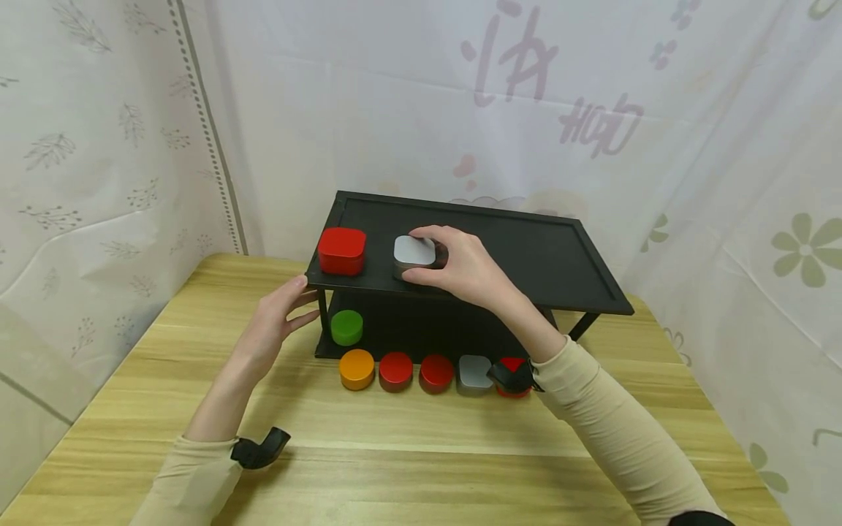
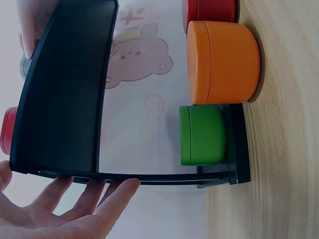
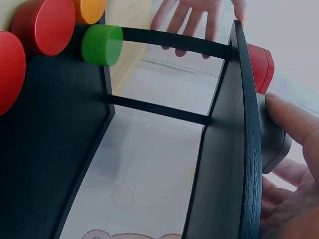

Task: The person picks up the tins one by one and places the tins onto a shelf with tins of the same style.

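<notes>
A two-tier black shelf (image 1: 526, 252) stands on the table. My right hand (image 1: 470, 267) holds a grey square tin (image 1: 413, 250) between thumb and fingers on the upper tier. To its left sits a red square tin (image 1: 342, 252) at the tier's left end. My left hand (image 1: 272, 318) touches the shelf's upper left corner, thumb at the top edge and fingers (image 2: 117, 204) fairly straight beside the side frame. On the lower tier, at its left end, is a green round tin (image 1: 346, 329).
Along the shelf's front stand an orange round tin (image 1: 357, 370), two red round tins (image 1: 396, 372), another grey square tin (image 1: 474, 374) and a red tin (image 1: 513, 392) partly hidden by the right wrist camera (image 1: 511, 377). Patterned curtains (image 1: 283, 131) hang behind and beside the wooden table (image 1: 368, 467).
</notes>
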`<action>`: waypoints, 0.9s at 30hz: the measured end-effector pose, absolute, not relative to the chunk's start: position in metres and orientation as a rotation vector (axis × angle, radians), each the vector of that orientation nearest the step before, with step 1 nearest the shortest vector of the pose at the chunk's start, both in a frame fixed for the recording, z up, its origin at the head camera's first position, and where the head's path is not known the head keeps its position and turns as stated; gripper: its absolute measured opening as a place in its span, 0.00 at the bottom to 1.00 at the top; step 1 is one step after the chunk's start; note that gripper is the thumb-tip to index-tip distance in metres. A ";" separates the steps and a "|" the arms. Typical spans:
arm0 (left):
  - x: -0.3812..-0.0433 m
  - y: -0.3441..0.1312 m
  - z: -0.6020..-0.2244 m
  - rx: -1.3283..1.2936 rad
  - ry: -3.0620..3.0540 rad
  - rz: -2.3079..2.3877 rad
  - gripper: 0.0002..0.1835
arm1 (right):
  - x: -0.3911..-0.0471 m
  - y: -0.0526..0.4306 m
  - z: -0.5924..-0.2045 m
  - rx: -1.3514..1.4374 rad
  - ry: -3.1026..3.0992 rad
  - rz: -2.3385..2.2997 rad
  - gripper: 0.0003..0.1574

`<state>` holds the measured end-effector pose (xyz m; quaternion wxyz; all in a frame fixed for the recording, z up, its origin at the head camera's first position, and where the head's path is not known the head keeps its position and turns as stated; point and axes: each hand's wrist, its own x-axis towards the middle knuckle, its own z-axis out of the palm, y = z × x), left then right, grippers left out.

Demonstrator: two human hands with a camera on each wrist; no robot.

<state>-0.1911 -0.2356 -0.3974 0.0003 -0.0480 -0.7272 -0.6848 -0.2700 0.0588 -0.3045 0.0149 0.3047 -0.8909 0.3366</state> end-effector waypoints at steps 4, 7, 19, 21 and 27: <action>-0.191 -0.235 -0.397 -0.151 -2.285 -2.152 0.35 | -0.271 0.059 -0.305 0.945 -2.779 1.042 0.38; -0.191 -0.236 -0.398 -0.151 -2.287 -2.150 0.35 | -0.271 0.059 -0.306 0.939 -2.781 1.034 0.39; -0.192 -0.235 -0.397 -0.139 -2.293 -2.148 0.35 | -0.270 0.060 -0.305 0.916 -2.800 1.024 0.47; -0.192 -0.235 -0.397 -0.138 -2.288 -2.155 0.35 | -0.270 0.061 -0.305 0.910 -2.803 1.027 0.49; -0.191 -0.235 -0.397 -0.137 -2.280 -2.168 0.34 | -0.267 0.066 -0.306 0.895 -2.787 1.107 0.50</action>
